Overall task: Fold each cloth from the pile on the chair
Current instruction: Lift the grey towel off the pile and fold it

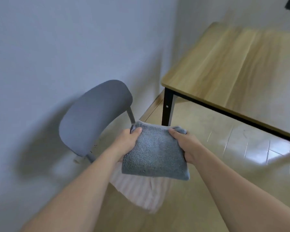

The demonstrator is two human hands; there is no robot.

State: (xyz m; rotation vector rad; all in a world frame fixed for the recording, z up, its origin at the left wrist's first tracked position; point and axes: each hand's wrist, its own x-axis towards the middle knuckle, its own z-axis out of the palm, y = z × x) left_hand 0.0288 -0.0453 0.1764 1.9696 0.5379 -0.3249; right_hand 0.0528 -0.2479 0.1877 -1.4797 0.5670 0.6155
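A folded grey terry towel [155, 151] is held up in front of me, above the chair seat. My left hand [126, 142] grips its left edge, thumb on top near the far corner. Its right edge is gripped by my right hand [186, 146], thumb on the upper face. Below the towel a pale pink striped cloth [141, 190] lies on the seat and hangs over its front. The grey chair [97, 114] stands to the left, its backrest toward the wall. Much of the seat is hidden by the cloths and my arms.
A light wooden table [233, 67] with black metal legs stands at the right, its near corner close to the chair. A pale wall runs behind the chair on the left. Glossy tiled floor [208, 131] lies under the table. The frame is motion-blurred.
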